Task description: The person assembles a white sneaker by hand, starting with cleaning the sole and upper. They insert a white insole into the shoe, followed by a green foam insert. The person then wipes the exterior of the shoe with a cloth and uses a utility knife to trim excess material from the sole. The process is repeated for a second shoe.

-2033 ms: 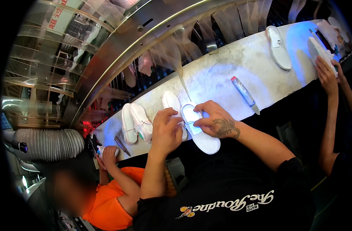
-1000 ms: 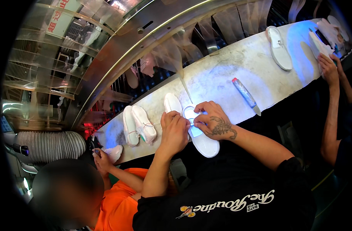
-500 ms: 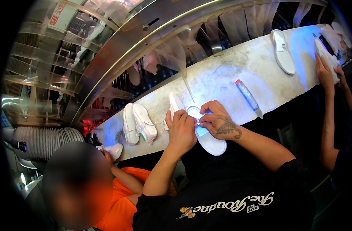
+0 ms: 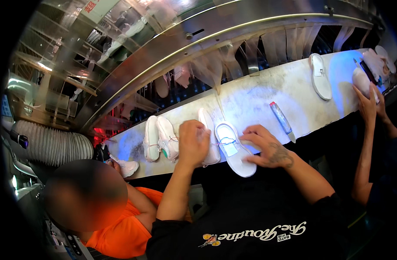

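Note:
A white shoe sole lies tilted on the bench's near edge, its toe hanging over. A pale square patch sits on it, and a thin string crosses it toward the left. My right hand is open along the sole's right side, thumb and fingers apart at its edge. My left hand is closed in a fist over a second white shoe, left of the sole. Whatever those fingers hold is hidden.
A cutter knife-like tool with red end lies to the right. White shoes stand left and another white sole lies far right. Co-workers handle shoes on either side. Plastic strip curtains hang behind the bench.
My hands have parted: the left moved left off the sole, the right moved right and opened. The string on the sole now shows. At far right, the co-worker's shoe has turned.

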### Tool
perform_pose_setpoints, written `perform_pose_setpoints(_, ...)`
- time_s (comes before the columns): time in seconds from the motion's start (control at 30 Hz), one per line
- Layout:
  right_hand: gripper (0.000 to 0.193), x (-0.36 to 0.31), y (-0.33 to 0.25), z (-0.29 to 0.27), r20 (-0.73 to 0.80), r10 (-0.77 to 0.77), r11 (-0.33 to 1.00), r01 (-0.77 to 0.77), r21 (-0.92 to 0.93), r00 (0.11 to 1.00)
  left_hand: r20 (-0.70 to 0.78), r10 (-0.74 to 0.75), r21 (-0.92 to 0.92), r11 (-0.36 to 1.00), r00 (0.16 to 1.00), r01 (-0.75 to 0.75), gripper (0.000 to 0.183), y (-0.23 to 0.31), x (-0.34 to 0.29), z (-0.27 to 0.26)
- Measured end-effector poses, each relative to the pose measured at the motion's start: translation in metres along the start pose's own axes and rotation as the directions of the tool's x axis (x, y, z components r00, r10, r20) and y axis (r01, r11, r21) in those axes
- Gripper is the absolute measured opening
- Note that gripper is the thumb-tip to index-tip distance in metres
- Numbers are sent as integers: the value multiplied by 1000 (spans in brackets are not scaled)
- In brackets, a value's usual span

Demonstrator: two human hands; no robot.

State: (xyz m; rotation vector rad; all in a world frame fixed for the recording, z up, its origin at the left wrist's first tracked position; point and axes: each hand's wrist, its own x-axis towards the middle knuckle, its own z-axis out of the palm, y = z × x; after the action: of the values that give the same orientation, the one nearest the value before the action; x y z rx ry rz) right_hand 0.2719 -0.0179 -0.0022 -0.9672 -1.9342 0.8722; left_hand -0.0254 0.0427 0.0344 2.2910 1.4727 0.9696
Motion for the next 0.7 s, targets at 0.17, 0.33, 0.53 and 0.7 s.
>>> perform_pose_setpoints(0.17,58,-46,-17,-13,284,-97,931,188,-314,954,140,-512,18,857,847,515,49,-43,53,18)
perform_pose_setpoints(0.33,31,-26,-32,20,134,-276,941,296,-164,952,414,-594,153,793,690,590,54,-38,92,12)
perform_pose_setpoints(0.53,30,-10,-85,26,-309,-218,919,301,253,926,200,-74,-211,970,977,116,45,57,30,-54)
perform_pose_setpoints(0.7,27,-26,-84,43,-331,-73,931,183,315,941,86,253,-228,947,964,-229,52,84,-32,-64)
